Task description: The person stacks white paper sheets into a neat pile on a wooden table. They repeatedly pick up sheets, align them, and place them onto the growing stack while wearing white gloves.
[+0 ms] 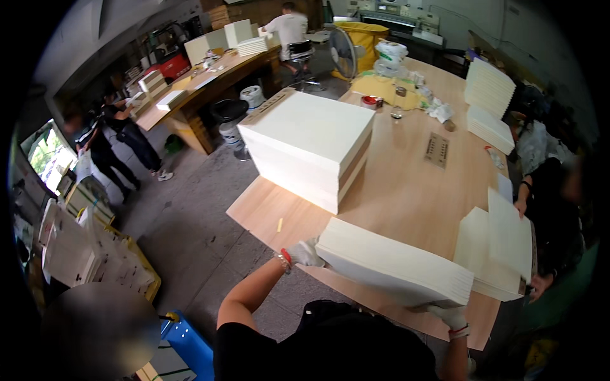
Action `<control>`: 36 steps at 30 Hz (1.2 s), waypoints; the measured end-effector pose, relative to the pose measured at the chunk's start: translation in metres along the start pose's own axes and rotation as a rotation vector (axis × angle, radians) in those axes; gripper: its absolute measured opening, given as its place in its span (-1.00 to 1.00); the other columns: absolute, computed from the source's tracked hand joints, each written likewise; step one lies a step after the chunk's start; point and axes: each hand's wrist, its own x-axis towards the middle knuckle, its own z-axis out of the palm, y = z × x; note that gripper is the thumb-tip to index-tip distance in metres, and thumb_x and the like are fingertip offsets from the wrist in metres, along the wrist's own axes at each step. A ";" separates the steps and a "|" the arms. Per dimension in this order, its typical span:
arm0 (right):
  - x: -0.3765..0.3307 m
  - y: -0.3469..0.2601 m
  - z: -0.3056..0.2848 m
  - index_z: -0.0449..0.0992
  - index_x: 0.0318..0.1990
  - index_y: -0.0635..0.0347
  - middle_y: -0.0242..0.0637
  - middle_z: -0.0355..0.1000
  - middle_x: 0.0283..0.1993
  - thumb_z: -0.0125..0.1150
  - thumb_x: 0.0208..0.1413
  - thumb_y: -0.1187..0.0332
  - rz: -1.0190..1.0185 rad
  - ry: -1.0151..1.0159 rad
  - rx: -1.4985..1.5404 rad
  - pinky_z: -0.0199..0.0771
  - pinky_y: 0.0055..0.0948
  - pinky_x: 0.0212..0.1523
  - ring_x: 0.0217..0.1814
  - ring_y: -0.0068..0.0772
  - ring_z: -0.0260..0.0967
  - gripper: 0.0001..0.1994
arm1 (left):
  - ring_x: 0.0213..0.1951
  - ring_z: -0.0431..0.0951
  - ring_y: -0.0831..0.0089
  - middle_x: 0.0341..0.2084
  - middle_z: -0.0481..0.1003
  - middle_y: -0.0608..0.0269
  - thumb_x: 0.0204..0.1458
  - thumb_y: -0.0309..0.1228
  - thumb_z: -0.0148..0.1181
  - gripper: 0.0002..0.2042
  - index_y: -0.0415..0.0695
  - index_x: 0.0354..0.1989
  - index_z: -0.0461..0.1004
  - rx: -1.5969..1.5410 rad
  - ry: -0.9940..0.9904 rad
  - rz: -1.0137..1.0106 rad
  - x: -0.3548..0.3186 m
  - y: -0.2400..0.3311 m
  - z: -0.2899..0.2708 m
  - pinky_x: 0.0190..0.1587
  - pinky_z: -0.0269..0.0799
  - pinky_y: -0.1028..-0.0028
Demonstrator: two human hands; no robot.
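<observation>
A long, thick stack of white sheets (394, 263) lies across the near edge of the wooden table, its layered edges showing at the right end. My left hand (304, 253), in a pale work glove, grips the stack's left end. At its lower right corner, my gloved right hand (451, 317) holds it from below, with the fingers partly hidden. Beyond the stack stands a large block of white sheets (308, 130) with a brown band on its right side. A small yellow strip (279, 225) lies on the table beyond my left hand.
On the right, a co-worker's hand (521, 208) touches white sheets (511, 235) on another stack. Farther along the wooden table (406, 159) are a perforated plate (436, 150), a glass jar (398, 101) and a red tape roll (370, 101). A blue object (190, 346) stands low at left.
</observation>
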 end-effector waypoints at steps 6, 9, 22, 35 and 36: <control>0.016 -0.032 -0.017 0.52 -0.08 0.22 -0.26 0.55 -0.20 0.61 -0.35 0.30 0.008 -0.021 -0.052 0.52 -0.38 -0.14 -0.16 -0.41 0.49 -0.43 | 0.12 0.37 0.13 0.13 0.31 -0.07 -0.28 -0.21 0.46 -0.13 -0.13 0.27 0.16 -0.085 0.158 0.212 -0.001 -0.015 0.004 0.18 0.28 0.35; 0.001 -0.005 -0.016 0.52 -0.07 0.19 -0.26 0.54 -0.19 0.61 -0.35 0.24 0.113 0.050 -0.001 0.52 -0.38 -0.13 -0.13 -0.38 0.49 -0.41 | 0.11 0.37 0.13 0.10 0.34 -0.07 -0.31 -0.26 0.50 -0.12 -0.18 0.25 0.17 -0.164 0.195 0.086 -0.005 0.004 -0.003 0.17 0.30 0.33; -0.046 0.013 -0.021 0.01 0.33 0.05 -0.21 0.18 0.25 0.25 0.01 0.13 0.180 -0.057 0.101 0.37 -0.28 0.14 0.18 -0.29 0.26 -0.24 | 0.30 0.12 0.44 0.37 -0.05 0.04 0.06 -0.05 0.22 -0.06 -0.09 0.42 -0.33 -0.445 0.234 0.287 -0.047 -0.029 0.048 0.29 0.09 0.39; -0.003 -0.078 -0.027 -0.27 0.37 0.10 -0.17 0.21 0.10 0.61 -0.40 0.33 -0.005 -0.187 -0.083 0.30 -0.29 0.17 0.11 -0.29 0.24 0.22 | 0.06 0.38 0.39 0.02 0.35 0.13 0.17 0.24 -0.29 -0.28 -0.10 0.30 0.09 -1.195 0.162 -0.210 -0.056 -0.051 0.051 0.10 0.34 0.33; -0.002 -0.080 -0.027 -0.29 0.37 0.10 -0.16 0.22 0.09 0.64 -0.44 0.34 0.013 -0.186 -0.073 0.29 -0.29 0.17 0.10 -0.29 0.24 0.26 | 0.02 0.44 0.39 -0.03 0.41 0.13 0.16 0.26 -0.29 -0.27 -0.10 0.28 0.14 -1.218 0.175 -0.250 -0.056 -0.061 0.055 0.07 0.39 0.33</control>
